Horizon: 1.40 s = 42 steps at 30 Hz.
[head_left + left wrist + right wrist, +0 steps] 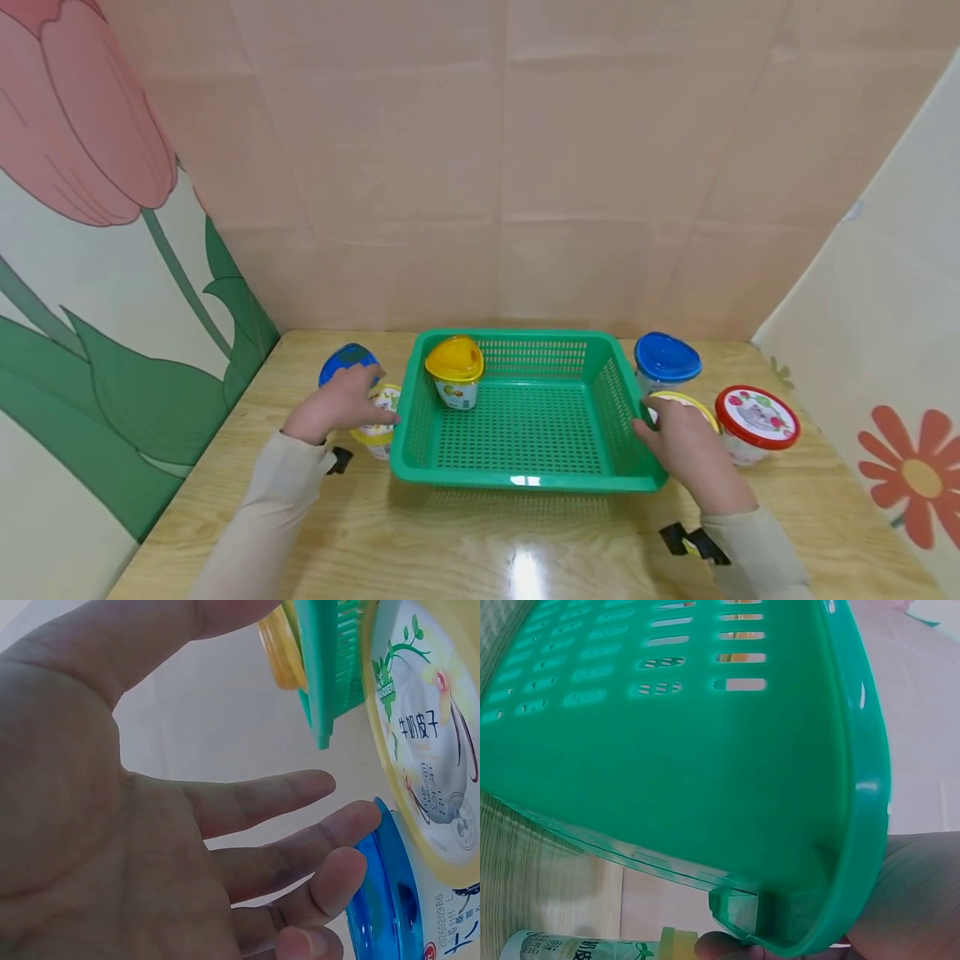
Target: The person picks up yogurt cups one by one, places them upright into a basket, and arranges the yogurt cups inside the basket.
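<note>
A green plastic basket [525,482] sits in the middle of the table, a yellow-lidded tub [456,367] inside its left end. My right hand [693,450] grips the basket's right rim, thumb over the edge; in the right wrist view the basket wall [667,765] hides most of that hand. With fingers spread, my left hand [341,407] hovers at the basket's left side. Its fingertips come close to a tub with a pale yellow-rimmed lid [420,727] and a blue-lidded tub [386,892]. The thumb reaches toward the left rim.
Right of the basket stand a blue-lidded tub [667,358], a yellow-rimmed tub [701,408] partly behind my right hand, and a red-lidded tub [757,417]. A draped wall [502,167] closes off the back of the wooden table [450,554], with patterned walls at both sides.
</note>
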Motion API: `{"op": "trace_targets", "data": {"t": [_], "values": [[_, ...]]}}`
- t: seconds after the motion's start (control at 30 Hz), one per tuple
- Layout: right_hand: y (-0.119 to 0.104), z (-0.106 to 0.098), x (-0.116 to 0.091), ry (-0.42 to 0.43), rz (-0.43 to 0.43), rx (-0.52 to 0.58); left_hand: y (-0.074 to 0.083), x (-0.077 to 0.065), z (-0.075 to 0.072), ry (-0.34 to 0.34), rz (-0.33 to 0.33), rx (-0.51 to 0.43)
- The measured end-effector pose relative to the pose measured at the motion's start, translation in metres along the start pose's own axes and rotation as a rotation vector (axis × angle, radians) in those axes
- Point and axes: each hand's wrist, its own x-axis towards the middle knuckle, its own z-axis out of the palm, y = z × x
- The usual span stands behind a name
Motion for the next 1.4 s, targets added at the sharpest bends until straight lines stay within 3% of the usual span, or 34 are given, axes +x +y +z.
{"op": "trace_targets", "data": {"t": [0.63,1.17,1.4], "values": [[0.0004,0.0008,0.0006,-0.006,0.004,0.006,-0.0049,-0.0011,0.0078,-0.012,0.088,-0.071],[0.002,0.0021,0.0026,-0.011,-0.006,-0.011,-0.004,-0.0058,0.0091,-0.063,0.083,-0.098],[0.0025,0.0008,0.0027,-0.016,-0.004,-0.007,-0.0046,-0.0056,0.0101,-0.052,0.121,-0.112]]}}
